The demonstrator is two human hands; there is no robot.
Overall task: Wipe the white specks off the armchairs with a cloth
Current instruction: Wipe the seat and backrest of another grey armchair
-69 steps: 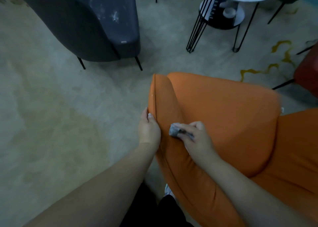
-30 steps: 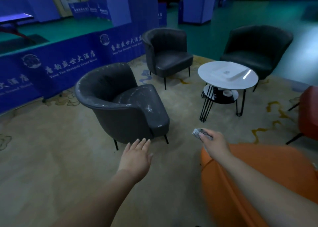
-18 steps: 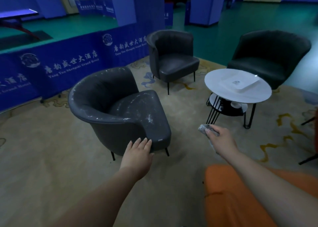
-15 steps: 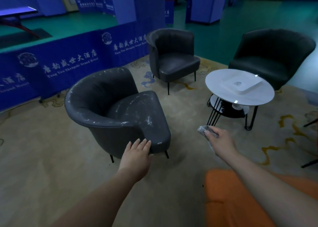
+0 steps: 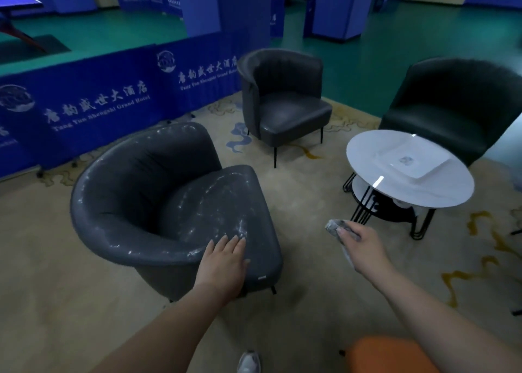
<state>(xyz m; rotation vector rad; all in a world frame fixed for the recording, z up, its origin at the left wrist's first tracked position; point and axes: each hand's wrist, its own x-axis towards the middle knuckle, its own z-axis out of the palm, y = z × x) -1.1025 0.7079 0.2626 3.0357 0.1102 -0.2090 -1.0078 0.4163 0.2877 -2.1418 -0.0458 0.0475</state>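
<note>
white-flecked grey armchair [image 5: 175, 203], beige carpet [image 5: 310, 302], orange chair [image 5: 389, 355].

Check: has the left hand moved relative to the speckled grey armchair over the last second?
Yes. The left hand has moved forward, now overlapping the speckled grey armchair at its seat front.

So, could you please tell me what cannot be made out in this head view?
- Orange armchair: cut off by the bottom edge, so any remaining specks are unseen.
- Cloth: mostly hidden inside the right hand.
- Lower shelf items: hidden by the white tabletop.
- Far grey armchair: specks, if any, too small and dim to tell.
</note>
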